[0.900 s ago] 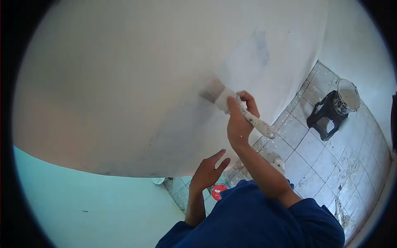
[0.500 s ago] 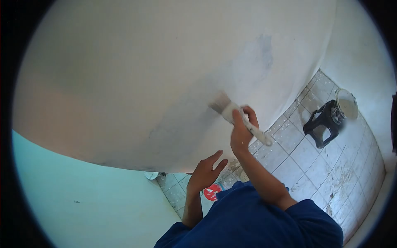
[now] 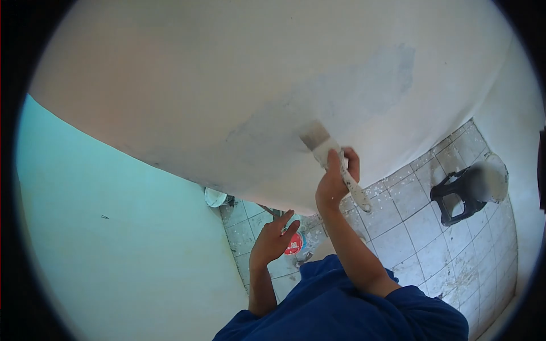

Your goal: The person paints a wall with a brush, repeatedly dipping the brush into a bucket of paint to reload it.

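My right hand (image 3: 336, 183) is closed round the pale, paint-spattered handle of a wide paintbrush (image 3: 325, 149). The bristles point up and left against the wall (image 3: 227, 85), at the lower side of a greyish, damp-looking patch (image 3: 341, 85). Whether the tips press on the surface is hard to tell. Lower and to the left, my left hand (image 3: 272, 241) holds nothing; its fingers are stretched out with the thumb apart, near the bottom edge of the wall.
On the tiled, paint-spotted floor (image 3: 392, 221) a black stool (image 3: 458, 196) stands at the right, with a whitish bucket (image 3: 499, 177) beside it. Below the left hand's side are a red round lid (image 3: 293, 243) and a white container (image 3: 215, 197). A pale green wall (image 3: 142, 244) is at left.
The view has tilted, shifting stool and wall patch to the right in the picture. The brush has moved left and down relative to the patch. My left hand appears slightly lower and further left.
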{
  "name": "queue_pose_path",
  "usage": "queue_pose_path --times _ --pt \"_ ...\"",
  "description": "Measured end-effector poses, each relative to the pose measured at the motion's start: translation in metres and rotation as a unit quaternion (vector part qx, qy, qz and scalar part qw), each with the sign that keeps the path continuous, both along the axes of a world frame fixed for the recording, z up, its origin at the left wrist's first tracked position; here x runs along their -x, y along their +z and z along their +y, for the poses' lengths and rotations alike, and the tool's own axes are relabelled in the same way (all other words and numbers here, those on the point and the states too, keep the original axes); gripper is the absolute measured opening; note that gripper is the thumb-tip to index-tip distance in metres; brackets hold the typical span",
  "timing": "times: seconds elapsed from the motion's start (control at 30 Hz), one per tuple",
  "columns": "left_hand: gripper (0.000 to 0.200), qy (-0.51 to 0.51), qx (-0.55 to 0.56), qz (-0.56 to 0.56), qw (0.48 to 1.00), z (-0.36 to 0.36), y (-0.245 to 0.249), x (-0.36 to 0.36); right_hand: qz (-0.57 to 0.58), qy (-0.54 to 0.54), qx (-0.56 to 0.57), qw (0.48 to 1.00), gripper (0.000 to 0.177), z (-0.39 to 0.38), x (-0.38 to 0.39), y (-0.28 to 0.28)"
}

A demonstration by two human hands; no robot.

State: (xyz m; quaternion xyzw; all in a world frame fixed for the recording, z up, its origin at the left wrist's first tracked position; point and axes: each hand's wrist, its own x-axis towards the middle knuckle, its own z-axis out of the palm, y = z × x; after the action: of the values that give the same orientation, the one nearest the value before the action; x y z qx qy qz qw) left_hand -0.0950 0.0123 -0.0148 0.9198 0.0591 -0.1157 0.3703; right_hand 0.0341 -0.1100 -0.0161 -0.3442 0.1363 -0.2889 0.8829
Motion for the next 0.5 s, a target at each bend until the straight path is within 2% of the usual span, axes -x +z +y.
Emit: queue_pose_path --times 0.1,0.2,0.23,0.3,0.33,0.43,0.5 --pt "0.047 -0.002 -0.003 0.002 1.000 0.012 -0.009 0.003 -0.091 -0.009 0.023 0.996 0.018 0.011 -0.003 0.052" --pt "0.048 0.035 0.024 0.042 0.998 0.014 0.009 -0.006 -0.015 0.025 0.049 0.998 0.019 0.031 -0.016 -0.004" --pt "0.048 0.033 0.020 0.039 0.998 0.015 0.011 -0.006 0.023 0.005 0.063 0.998 0.019 0.028 -0.008 -0.017" --pt "0.049 0.025 0.009 0.039 0.999 0.025 0.014 -0.010 0.024 0.001 0.031 0.999 0.018 0.020 0.006 -0.027" --pt "0.050 0.014 0.006 0.015 1.000 0.032 0.014 -0.012 0.028 -0.002 0.013 1.000 0.017 0.019 0.011 -0.022" --pt "0.051 -0.011 0.009 -0.051 0.999 0.045 0.006 -0.017 -0.054 -0.025 0.010 0.998 0.020 0.021 0.006 0.046" --pt "0.051 -0.022 0.014 -0.088 0.996 0.054 0.006 -0.019 -0.051 -0.010 -0.006 0.999 0.024 0.036 -0.006 0.053"
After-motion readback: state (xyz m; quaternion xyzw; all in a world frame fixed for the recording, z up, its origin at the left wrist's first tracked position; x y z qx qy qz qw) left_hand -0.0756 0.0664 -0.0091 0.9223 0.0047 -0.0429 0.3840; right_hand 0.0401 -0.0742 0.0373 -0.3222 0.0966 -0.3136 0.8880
